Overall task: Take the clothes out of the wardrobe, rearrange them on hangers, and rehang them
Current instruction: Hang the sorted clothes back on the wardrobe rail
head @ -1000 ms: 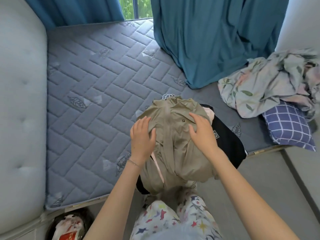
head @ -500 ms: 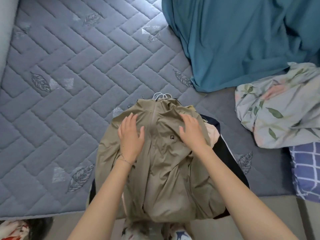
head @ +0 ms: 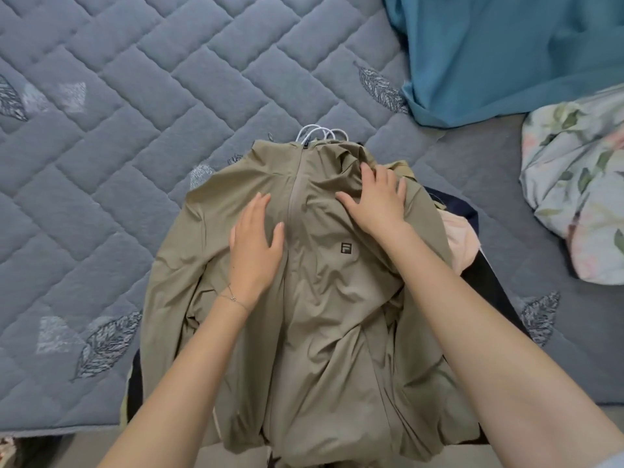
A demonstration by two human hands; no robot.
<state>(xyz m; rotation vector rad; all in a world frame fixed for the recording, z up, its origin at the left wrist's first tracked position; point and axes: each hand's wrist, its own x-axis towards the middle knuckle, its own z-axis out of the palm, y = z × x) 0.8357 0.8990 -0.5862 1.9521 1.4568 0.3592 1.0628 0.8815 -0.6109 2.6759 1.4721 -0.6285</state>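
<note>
Right hand [head: 376,201] now higher on jacket [head: 320,298]

Quilted grey-blue bed mattress [head: 135,106], stitched with leaf motifs. Lying on it: khaki-topped heap of hangered clothes [head: 337,332] at the near edge. Farther right, draped teal curtain [head: 499,55] and crumpled floral bedding [head: 580,184].

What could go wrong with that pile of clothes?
The tan jacket and the clothes under it hang over the mattress edge, so the pile might slide off. The white hanger hooks lie bunched together and could tangle when one is lifted. The left hand and right hand only rest on top.
</note>
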